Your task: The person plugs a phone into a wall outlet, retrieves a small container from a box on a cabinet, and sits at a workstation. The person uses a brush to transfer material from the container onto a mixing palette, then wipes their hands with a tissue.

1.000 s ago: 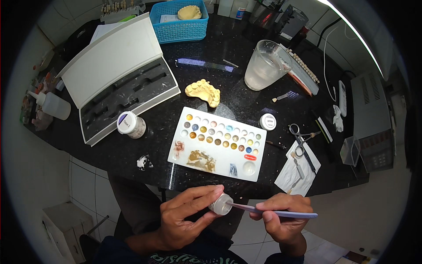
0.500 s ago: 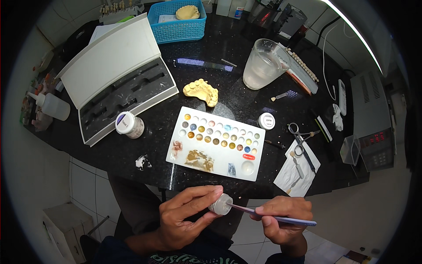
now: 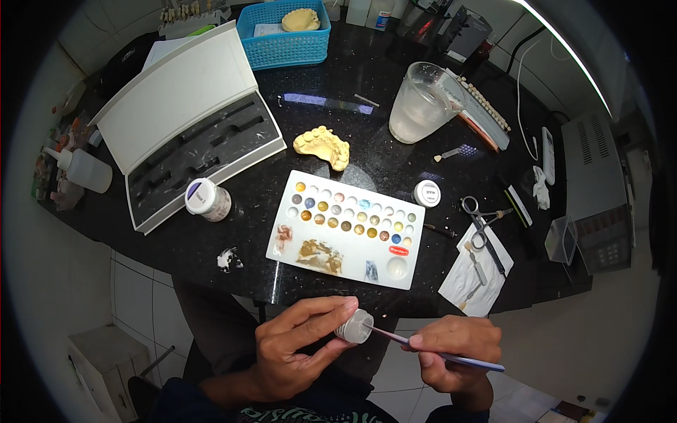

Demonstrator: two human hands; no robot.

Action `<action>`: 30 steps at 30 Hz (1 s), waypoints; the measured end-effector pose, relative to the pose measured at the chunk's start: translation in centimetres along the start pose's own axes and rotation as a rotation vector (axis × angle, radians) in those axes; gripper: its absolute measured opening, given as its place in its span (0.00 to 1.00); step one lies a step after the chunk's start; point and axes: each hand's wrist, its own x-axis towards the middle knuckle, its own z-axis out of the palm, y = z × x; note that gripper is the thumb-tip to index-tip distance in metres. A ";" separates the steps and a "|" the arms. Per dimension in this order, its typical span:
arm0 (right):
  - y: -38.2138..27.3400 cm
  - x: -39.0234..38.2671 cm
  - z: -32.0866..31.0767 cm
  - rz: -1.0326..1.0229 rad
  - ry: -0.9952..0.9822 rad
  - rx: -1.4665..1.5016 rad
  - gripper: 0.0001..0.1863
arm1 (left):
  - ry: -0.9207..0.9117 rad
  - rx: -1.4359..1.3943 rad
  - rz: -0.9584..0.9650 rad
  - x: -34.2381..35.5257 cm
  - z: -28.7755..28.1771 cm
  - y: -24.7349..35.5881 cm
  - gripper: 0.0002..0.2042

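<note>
My left hand (image 3: pixel 296 345) holds a small clear jar (image 3: pixel 354 326) by its sides, below the table's front edge. My right hand (image 3: pixel 455 350) grips a thin brush (image 3: pixel 451 357) with a purple-blue handle, its tip reaching into the jar's mouth. Just above the hands lies a white mixing palette (image 3: pixel 347 229) with several small wells of coloured paste and brown and pink smears on its flat part. A yellow dental cast (image 3: pixel 323 146) rests behind the palette.
On the black counter (image 3: pixel 176 247): an open white case (image 3: pixel 187 134), a white-lidded jar (image 3: pixel 206 199), a small white cap (image 3: pixel 427 193), a cloudy plastic cup (image 3: pixel 423 102), a blue basket (image 3: pixel 284 35), scissors (image 3: pixel 478 224) and tools on paper (image 3: pixel 474 271), a squeeze bottle (image 3: pixel 83 169).
My right hand has slid the brush left, bringing its tip into the jar. My left hand keeps the jar almost still.
</note>
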 end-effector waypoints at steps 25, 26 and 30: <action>0.6 -0.6 0.1 0.257 0.040 0.257 0.07 | -0.011 0.000 -0.011 0.1 -0.2 0.3 0.24; 0.7 -0.9 0.1 0.381 0.080 0.374 0.06 | -0.013 -0.003 -0.009 0.2 -0.1 0.3 0.24; 1.2 -1.9 0.6 0.501 0.198 0.660 0.08 | -0.006 0.000 0.000 0.3 0.0 0.2 0.23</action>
